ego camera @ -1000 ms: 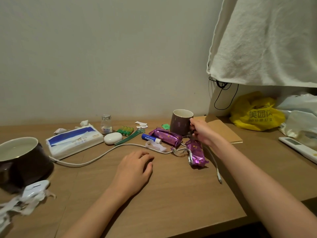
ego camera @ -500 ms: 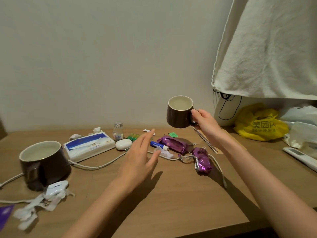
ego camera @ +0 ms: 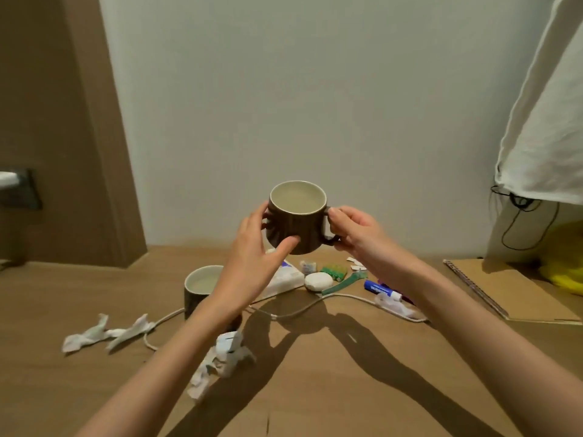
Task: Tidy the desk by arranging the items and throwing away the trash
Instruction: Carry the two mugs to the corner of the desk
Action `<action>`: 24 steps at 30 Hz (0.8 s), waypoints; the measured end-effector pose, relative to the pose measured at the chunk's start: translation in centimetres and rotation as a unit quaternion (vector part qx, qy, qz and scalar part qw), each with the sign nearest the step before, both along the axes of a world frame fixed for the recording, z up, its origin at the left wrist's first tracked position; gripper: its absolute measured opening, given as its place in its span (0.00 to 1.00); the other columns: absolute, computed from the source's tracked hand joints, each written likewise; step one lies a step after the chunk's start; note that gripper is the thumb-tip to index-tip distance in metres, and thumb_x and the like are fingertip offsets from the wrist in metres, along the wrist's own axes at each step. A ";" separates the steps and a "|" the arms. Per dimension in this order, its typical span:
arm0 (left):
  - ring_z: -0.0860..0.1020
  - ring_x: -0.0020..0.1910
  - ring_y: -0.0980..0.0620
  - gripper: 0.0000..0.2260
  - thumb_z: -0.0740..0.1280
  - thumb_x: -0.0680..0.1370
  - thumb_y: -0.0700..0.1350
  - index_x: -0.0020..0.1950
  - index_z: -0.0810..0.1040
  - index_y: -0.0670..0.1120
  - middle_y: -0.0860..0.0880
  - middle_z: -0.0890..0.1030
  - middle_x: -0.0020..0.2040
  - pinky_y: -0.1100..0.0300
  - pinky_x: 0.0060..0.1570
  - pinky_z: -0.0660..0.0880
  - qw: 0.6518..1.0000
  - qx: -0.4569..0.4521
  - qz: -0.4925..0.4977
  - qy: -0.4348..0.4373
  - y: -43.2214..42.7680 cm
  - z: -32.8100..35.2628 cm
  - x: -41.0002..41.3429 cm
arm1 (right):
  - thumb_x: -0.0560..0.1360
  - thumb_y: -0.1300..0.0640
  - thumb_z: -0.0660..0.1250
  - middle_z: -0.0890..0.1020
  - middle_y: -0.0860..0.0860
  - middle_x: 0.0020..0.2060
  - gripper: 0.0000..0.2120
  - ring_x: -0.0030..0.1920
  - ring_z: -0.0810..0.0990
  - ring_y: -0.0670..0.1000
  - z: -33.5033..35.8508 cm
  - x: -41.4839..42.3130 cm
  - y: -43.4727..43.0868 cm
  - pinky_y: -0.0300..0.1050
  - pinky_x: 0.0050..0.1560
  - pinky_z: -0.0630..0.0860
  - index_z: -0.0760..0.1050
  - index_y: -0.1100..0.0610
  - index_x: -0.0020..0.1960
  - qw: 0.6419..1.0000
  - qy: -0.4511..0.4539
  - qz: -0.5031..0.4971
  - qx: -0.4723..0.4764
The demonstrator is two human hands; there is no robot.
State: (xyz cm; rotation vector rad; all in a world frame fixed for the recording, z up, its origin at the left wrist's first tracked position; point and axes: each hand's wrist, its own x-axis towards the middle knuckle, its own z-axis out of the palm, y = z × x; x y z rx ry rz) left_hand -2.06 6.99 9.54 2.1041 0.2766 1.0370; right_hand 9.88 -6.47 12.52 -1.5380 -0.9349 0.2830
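Observation:
A brown mug (ego camera: pixel 299 222) with a pale inside is held up in the air above the wooden desk (ego camera: pixel 331 389). My right hand (ego camera: pixel 353 230) grips its handle. My left hand (ego camera: pixel 252 257) wraps the mug's left side, thumb across the front. A second brown mug (ego camera: pixel 202 287) stands on the desk below, partly hidden by my left forearm. Crumpled white tissues (ego camera: pixel 104 332) lie at the left, and more crumpled paper (ego camera: pixel 220 361) sits near my left arm.
A white cable (ego camera: pixel 340 298) runs across the desk. Behind the hands lie a tissue pack (ego camera: pixel 285 279), a white oval case (ego camera: pixel 318 281), a green pack (ego camera: pixel 335 271), a blue tube (ego camera: pixel 378 288) and a spiral notebook (ego camera: pixel 511 291). A yellow bag (ego camera: pixel 564 266) sits under hanging white cloth (ego camera: pixel 545 121).
The mug was lifted off the desk by my right hand and carried left. My left hand rose from the desk and took hold of the mug's side. The view swung left.

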 end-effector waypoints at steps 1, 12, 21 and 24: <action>0.69 0.59 0.62 0.29 0.70 0.74 0.49 0.72 0.62 0.53 0.54 0.70 0.66 0.66 0.56 0.66 1.000 0.000 0.009 0.000 1.3 0.3 -0.6 | 0.82 0.53 0.56 0.72 0.46 0.34 0.12 0.35 0.71 0.43 0.1 -0.4 1.3 0.38 0.39 0.68 0.73 0.53 0.42 1.000 -0.002 0.011 0.000; 0.74 0.63 0.53 0.28 0.72 0.73 0.45 0.71 0.68 0.49 0.49 0.76 0.64 0.55 0.62 0.72 0.996 -0.047 0.066 0.037 13.8 0.7 -4.7 | 0.82 0.56 0.57 0.67 0.46 0.28 0.14 0.23 0.69 0.40 -0.6 -1.0 15.4 0.38 0.34 0.64 0.67 0.54 0.37 0.989 0.089 0.118 -0.016; 0.71 0.67 0.50 0.23 0.67 0.76 0.40 0.71 0.68 0.47 0.47 0.73 0.68 0.52 0.63 0.70 0.980 -0.152 0.085 0.096 21.0 -3.6 -4.3 | 0.81 0.58 0.55 0.63 0.50 0.30 0.13 0.31 0.61 0.46 -5.8 1.7 25.0 0.37 0.32 0.65 0.67 0.55 0.38 0.959 0.203 0.182 -0.072; 0.71 0.67 0.49 0.21 0.66 0.77 0.39 0.70 0.68 0.46 0.47 0.72 0.68 0.53 0.64 0.70 0.970 -0.193 0.101 0.104 23.0 -5.1 -3.3 | 0.81 0.57 0.55 0.64 0.49 0.29 0.15 0.28 0.60 0.46 -7.4 2.1 27.1 0.38 0.32 0.64 0.66 0.55 0.35 0.954 0.221 0.181 -0.094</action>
